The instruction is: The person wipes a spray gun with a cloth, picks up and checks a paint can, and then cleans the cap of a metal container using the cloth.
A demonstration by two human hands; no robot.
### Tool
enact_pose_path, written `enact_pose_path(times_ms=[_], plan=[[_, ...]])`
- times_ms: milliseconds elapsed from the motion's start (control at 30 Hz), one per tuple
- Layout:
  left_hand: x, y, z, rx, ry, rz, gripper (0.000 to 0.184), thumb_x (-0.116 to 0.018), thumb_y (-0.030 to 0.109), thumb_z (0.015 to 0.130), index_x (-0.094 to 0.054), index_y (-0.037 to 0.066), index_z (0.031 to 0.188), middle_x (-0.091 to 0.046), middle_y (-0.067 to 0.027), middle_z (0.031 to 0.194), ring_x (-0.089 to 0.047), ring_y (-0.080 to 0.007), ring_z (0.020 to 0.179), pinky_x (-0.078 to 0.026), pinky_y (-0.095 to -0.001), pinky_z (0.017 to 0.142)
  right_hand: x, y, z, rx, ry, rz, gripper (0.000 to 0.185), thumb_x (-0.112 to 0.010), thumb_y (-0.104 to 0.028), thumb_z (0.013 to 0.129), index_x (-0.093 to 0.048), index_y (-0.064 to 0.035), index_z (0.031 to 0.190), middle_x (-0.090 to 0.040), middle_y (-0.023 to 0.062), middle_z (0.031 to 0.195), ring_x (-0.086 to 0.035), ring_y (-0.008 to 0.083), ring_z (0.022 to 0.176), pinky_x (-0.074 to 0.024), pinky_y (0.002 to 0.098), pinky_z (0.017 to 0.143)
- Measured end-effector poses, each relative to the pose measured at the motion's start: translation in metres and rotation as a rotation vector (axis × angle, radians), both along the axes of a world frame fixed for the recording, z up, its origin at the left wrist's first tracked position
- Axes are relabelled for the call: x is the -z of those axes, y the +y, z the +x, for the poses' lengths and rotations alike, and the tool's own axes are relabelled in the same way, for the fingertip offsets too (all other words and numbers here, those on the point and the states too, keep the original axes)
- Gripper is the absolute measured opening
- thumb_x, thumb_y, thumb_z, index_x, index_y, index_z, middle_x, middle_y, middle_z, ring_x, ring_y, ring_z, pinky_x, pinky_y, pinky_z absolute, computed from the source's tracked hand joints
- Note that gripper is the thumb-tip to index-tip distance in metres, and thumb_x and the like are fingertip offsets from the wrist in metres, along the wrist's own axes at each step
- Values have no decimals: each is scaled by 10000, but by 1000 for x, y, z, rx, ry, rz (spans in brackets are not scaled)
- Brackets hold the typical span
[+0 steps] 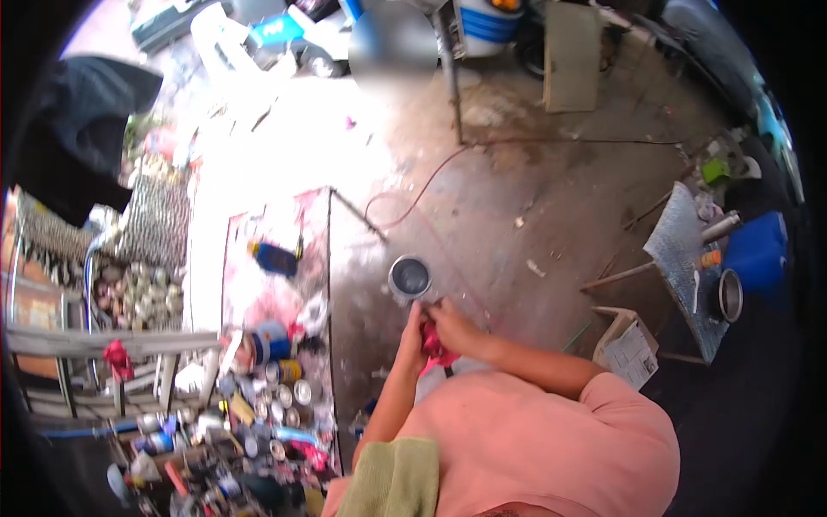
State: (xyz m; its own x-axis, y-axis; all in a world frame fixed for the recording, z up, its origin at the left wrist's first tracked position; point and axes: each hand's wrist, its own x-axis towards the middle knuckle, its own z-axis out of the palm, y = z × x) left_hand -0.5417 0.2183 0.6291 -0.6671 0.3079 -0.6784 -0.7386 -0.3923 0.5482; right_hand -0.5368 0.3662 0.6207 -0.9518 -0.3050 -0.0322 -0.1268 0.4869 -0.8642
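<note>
Just beyond my hands is a round metal cup (410, 277), its open top facing up and its inside grey. My left hand (417, 322) has its fingers closed close to the near rim; whether it touches the cup I cannot tell. Beside it, my right hand (448, 322) is bent inward with closed fingers. A crumpled red cloth (433, 342) is bunched between the two hands, against both of them. Small details at the fingertips are too blurred to make out.
Left, a pink-stained table (245, 302) bears a blue bottle (276, 258), cans and clutter. Right stand a foil-topped table (680, 250), a blue container (758, 254) and a cardboard box (627, 349). A red hose (422, 200) crosses the floor. Vehicles stand at the back.
</note>
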Motion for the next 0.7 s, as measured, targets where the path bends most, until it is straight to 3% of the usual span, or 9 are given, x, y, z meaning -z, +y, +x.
enact_pose_path(times_ms=[67,167,233,333,433,533,600,667,700], plan=[[-3,4,0,-3,33,-3,688,-400,691,971,-628,68,1155,-688,-72,1036,-668,-181,893,-530,-304,672,-16,8,-3,-12,28,-32,336,-493,-3,896,-567,-4,1223,-471,275,1233,-597,433,1005,-502,444,845],[-23,21,0,-135,-88,151,793,-362,744,947,-573,54,1277,-659,-111,1186,-657,-236,1021,-539,-346,777,-12,16,-7,0,-292,-291,356,-461,-200,983,-458,-25,1293,-591,194,953,-637,313,711,-500,402,572],[-16,14,5,-38,-55,164,782,-363,716,955,-534,53,1333,-634,-124,1242,-634,-259,1091,-515,-368,875,-64,27,-9,77,-668,-510,421,-424,-391,1037,-390,-59,1294,-606,98,665,-569,206,458,-425,338,382],[-21,25,-4,-7,-31,211,701,-382,640,963,-536,65,1333,-629,-130,1250,-624,-276,1122,-506,-406,921,-113,50,-12,39,-713,-446,499,-438,-423,1021,-363,-45,1337,-601,97,629,-560,219,429,-404,340,340],[-16,31,-13,7,3,237,601,-399,561,954,-566,82,1277,-642,-125,1204,-641,-290,1071,-530,-451,845,-119,65,-17,-44,-724,-432,445,-429,-413,1026,-403,-51,1284,-655,97,707,-619,243,481,-460,376,399],[-30,41,-28,-15,-22,233,557,-412,563,937,-602,91,1165,-658,-112,1075,-652,-304,912,-514,-481,669,-95,64,-26,-6,-472,-251,358,-450,-370,1017,-518,-58,1179,-662,80,717,-676,245,593,-521,393,511],[-28,45,-31,-113,-42,210,570,-412,579,935,-608,84,1140,-658,-108,1031,-641,-312,866,-493,-468,643,-99,73,-27,-24,-7,-5,314,-499,-348,989,-616,-62,1044,-681,113,888,-695,257,811,-538,410,720],[-36,43,-34,-162,-15,169,588,-411,599,931,-612,76,1110,-654,-110,1013,-628,-324,841,-471,-458,614,-54,76,-31,-49,452,135,316,-521,-350,973,-634,-59,1026,-668,141,998,-680,266,934,-521,406,809],[-40,43,-38,-186,0,150,598,-411,609,928,-613,72,1095,-652,-111,1003,-621,-331,828,-460,-453,600,-48,85,-28,-130,235,65,335,-524,-373,978,-634,-61,1030,-654,134,1008,-665,262,933,-515,402,804]])
